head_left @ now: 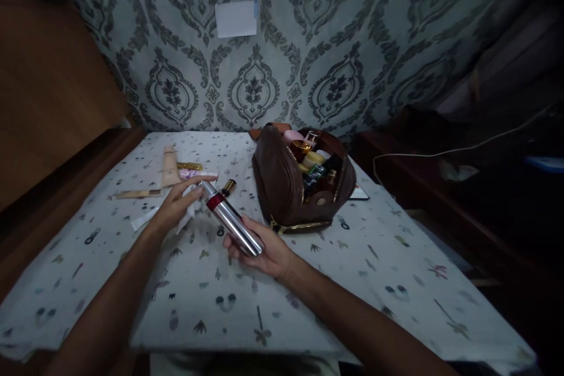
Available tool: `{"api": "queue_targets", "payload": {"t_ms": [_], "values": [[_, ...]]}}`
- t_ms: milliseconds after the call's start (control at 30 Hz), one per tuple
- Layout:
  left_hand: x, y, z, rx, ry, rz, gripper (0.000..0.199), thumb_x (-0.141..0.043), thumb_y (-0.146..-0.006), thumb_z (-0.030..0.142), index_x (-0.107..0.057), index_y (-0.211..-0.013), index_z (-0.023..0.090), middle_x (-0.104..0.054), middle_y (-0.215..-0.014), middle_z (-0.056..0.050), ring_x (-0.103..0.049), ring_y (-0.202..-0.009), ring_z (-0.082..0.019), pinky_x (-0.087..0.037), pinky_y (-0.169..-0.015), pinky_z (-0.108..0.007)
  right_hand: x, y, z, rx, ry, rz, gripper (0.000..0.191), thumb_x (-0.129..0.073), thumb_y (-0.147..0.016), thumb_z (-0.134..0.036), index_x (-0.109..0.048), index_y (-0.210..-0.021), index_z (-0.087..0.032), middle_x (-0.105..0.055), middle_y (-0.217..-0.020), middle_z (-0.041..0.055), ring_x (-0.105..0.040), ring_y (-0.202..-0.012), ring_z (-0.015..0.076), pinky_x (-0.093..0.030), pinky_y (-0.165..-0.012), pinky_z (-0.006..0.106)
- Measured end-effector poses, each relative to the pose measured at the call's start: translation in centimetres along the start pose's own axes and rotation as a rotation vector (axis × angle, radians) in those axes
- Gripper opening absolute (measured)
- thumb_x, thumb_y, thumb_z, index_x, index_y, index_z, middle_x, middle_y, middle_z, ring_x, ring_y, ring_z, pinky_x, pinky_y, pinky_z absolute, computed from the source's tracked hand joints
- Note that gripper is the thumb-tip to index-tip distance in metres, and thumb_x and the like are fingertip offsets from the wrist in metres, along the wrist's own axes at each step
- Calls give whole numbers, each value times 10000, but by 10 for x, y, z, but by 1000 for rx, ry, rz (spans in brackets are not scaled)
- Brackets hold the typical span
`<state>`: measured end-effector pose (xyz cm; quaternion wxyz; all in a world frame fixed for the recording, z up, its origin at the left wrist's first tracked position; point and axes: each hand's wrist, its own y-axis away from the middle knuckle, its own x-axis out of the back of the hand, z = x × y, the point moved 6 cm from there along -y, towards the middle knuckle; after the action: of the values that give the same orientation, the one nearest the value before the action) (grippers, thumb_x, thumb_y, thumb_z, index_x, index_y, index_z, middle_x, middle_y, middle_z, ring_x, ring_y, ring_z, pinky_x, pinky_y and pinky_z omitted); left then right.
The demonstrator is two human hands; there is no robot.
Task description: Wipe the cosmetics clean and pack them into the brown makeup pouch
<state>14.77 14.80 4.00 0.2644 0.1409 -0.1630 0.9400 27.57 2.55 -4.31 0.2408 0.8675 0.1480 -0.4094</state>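
A silver bottle with a red band lies tilted in my right hand, whose fingers wrap round its lower end. My left hand is at the bottle's upper end, fingertips by the cap, with a crumpled white wipe or tissue under its palm. Just behind the bottle is a small dark and gold item. A beige tube, a gold tube, a pinkish-white tube and a slim beige stick lie beyond my left hand.
An open brown bag full of jars and bottles stands on the patterned tablecloth, right of the bottle. Patterned wallpaper rises behind. A wooden panel is at left, a pale cable at right.
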Motion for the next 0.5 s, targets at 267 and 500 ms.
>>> {"api": "queue_targets", "payload": {"t_ms": [267,500], "values": [[6,-3,-18,86,-31,69,466,-633,-790,635,-698,-881,182,-680,-787,-30,-618,-758,-215,-514,-749,-331,-1,8,-30,424,755,147,560,-706,-828,-493,-574,-1293,-208,-668,-858,6,-591,-626,119,-464,-538,219],[6,1,-22,212,98,21,509,-564,-858,632,-707,-1041,179,-593,-702,-11,-520,-594,-163,-432,-508,-271,-3,15,-41,607,1127,286,565,-636,-881,-425,-543,-1375,-166,-689,-1216,97,-652,-1062,228,-486,-959,369]]}}
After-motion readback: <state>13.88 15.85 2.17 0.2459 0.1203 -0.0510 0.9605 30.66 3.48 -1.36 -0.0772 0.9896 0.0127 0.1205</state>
